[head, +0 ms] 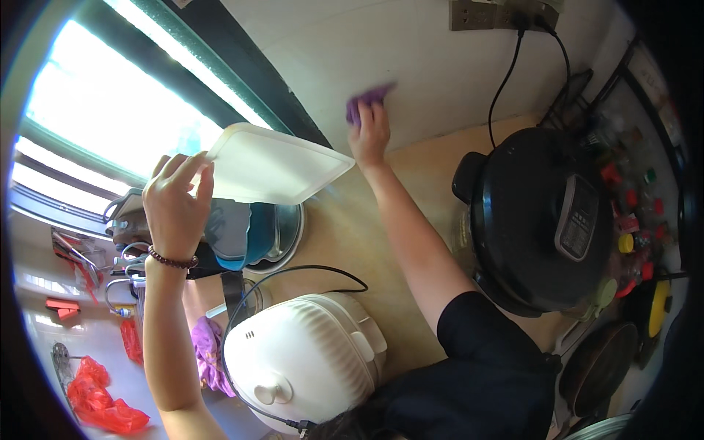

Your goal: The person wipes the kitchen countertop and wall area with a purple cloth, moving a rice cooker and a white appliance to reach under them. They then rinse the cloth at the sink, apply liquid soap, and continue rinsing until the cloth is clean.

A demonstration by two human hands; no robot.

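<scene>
My left hand (179, 198), with a dark beaded bracelet at the wrist, pinches the edge of a pale, flat rectangular plastic lid or tray (269, 165) and holds it up, tilted, by the window. Farther right, my right hand (370, 135) presses a bunched purple cloth (366, 104) to the white wall (330, 49); the cloth's far tip is blurred. Under the raised plastic piece are a blue container (258, 236) and a round metal pan or bowl (297, 231), both partly hidden. Nearer my body sits a white kitchen appliance (302, 352) with a black cord.
A large black electric cooker (539, 220) stands on the right of the tan countertop (418, 187). Beyond it are several bottles and a frying pan (599, 368). Two plugs sit in the wall socket (476, 15). At left lie red plastic bags (104, 396) and another purple cloth (212, 352).
</scene>
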